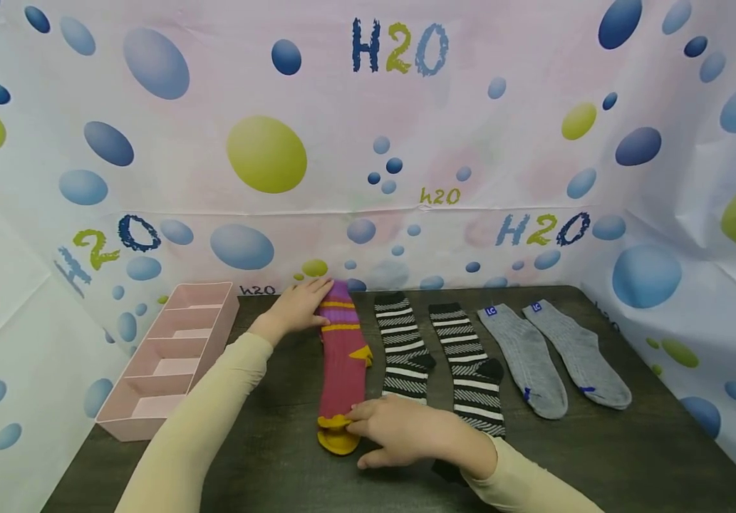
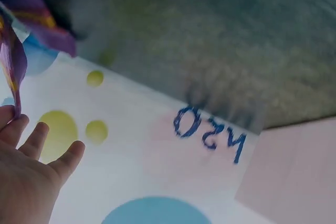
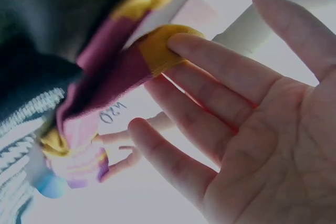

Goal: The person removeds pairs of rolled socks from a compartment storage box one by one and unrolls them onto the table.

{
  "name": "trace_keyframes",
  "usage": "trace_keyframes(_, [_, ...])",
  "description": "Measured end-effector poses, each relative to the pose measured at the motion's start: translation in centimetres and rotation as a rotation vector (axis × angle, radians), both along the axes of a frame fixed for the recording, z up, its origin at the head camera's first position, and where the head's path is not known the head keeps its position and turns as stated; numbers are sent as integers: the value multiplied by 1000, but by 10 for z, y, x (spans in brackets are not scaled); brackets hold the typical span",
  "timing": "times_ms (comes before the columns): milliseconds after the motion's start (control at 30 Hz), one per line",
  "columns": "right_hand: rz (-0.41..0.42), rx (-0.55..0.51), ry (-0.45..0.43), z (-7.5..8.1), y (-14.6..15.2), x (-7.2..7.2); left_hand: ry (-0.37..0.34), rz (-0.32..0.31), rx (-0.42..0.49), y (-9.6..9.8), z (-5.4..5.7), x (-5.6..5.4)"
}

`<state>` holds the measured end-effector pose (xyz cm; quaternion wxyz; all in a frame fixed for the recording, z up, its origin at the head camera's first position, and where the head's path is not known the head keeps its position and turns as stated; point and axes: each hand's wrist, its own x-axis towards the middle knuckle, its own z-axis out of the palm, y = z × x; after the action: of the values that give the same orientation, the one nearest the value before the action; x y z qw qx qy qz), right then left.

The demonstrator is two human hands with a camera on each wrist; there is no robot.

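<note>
Two maroon socks [image 1: 344,367] with purple striped cuffs and yellow heels and toes lie one over the other. My left hand [image 1: 300,305] is at their far end and pinches the cuff edge. In the left wrist view the purple cuff [image 2: 14,59] is drawn to a point at the fingertips of that hand [image 2: 26,182]; its thumb is out of sight there. At the near end my right hand [image 1: 406,429] touches the yellow toe [image 3: 163,51] with straight fingers. Its thumb stands apart in the right wrist view, where the two toes are separated.
To the right lie two black-and-white striped socks [image 1: 401,342] [image 1: 470,356], the nearer parts partly behind my right hand and forearm. Two grey socks [image 1: 528,360] [image 1: 582,356] lie farther right. A pink compartment box [image 1: 204,356] stands on the left of the dark table [image 1: 265,456].
</note>
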<state>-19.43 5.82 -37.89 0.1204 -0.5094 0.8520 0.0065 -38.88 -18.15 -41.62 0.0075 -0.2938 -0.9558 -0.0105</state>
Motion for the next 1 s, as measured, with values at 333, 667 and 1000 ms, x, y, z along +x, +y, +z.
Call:
trace_keyframes(333, [39, -53, 90, 17, -2, 12, 76, 19, 16, -19, 35, 13])
trace_keyframes(667, [135, -54, 131, 12, -37, 16, 95, 59, -15, -62, 36, 30])
trace_keyframes(1000, [186, 71, 47, -12, -75, 19, -176, 238, -221, -72, 28, 44])
